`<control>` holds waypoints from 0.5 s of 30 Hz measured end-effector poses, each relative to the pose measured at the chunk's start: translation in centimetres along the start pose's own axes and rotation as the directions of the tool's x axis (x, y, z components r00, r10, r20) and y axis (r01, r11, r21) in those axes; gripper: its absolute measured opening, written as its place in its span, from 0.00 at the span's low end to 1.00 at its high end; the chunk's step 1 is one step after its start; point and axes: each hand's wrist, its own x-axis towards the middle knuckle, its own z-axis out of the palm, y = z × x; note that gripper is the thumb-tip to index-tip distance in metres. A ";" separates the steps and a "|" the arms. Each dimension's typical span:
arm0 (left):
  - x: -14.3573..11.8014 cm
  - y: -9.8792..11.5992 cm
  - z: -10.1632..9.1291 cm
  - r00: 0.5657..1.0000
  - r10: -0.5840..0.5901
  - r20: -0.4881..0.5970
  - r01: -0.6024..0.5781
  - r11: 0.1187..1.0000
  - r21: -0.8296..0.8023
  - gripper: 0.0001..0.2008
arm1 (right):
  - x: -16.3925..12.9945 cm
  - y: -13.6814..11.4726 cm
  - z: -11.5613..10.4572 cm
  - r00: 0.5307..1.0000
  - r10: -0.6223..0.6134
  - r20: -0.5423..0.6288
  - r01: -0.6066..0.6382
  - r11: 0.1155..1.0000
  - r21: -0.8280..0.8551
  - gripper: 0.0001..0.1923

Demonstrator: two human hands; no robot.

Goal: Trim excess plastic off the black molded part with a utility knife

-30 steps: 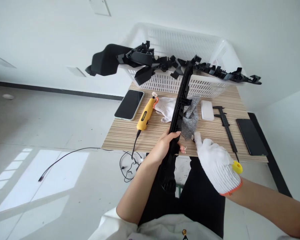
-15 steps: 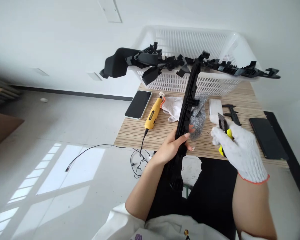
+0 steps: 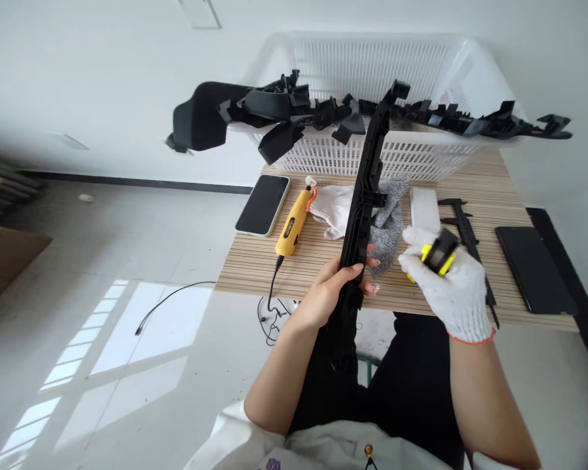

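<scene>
**Bare left hand grips black strip; gloved right hand holds yellow-and-black tool**

Left edge of the wooden table (image 3: 436, 307): a phone (image 3: 263, 205) lies face up, screen dark. Just beside it lies a yellow rotary tool (image 3: 291, 222), its cable trailing off the near edge to the floor. A white glove (image 3: 330, 205) and a grey glove (image 3: 389, 222) lie crumpled next to it.

Left hand (image 3: 330, 294): bare, forearm rising from lower centre, fingers closed round the long black plastic strip (image 3: 365, 196), thumb on top. The strip runs from below the table edge, up through the hand and over the gloves. Its far end rests on the front rim of the white basket (image 3: 411, 156), among other black plastic parts (image 3: 284, 114) draped across the basket.

Right hand (image 3: 451, 281): in a white knit glove, forearm up from lower right, fingers curled closed round a small yellow-and-black tool (image 3: 440, 254). It hovers above the table near the strip, not touching it.

Further right: a white block (image 3: 424, 209), a black caliper (image 3: 465, 225) partly hidden behind the right hand, then a second dark phone (image 3: 534, 267) near the table's right edge.
</scene>
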 end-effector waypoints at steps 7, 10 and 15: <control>0.0 -0.4 -0.4 0.989 0.054 0.137 -0.016 0.964 -0.264 0.10 | -1.6 1.8 -0.6 0.998 0.039 0.053 -0.036 0.998 -0.049 0.17; 0.0 -0.4 -0.4 0.992 0.050 0.113 -0.019 0.965 -0.263 0.09 | -1.9 1.7 -1.1 0.993 0.050 0.109 -0.051 0.999 0.006 0.17; -0.2 -0.2 -0.4 0.996 0.020 0.082 0.003 0.965 -0.264 0.13 | -1.8 0.9 -1.2 0.989 0.008 0.150 -0.015 0.999 0.044 0.16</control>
